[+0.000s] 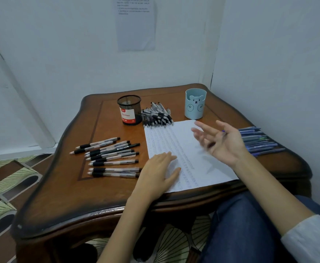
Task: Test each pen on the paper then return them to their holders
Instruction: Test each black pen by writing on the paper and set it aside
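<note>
The left hand (157, 168) lies flat, fingers together, on the near-left part of the paper (174, 137), probably to pin the sheet for writing. The right hand (221, 141) hovers over the paper's right half, fingers spread and blurred, gripping nothing I can make out. Black pens (109, 154) lie in a row left of the paper, a black heap (157, 114) lies at its far edge beside the mesh cup (129, 110), and blue pens (259, 141) lie to its right, near the bear cup (195, 107), seemingly sorted so each colour goes back to its own holder.
</note>
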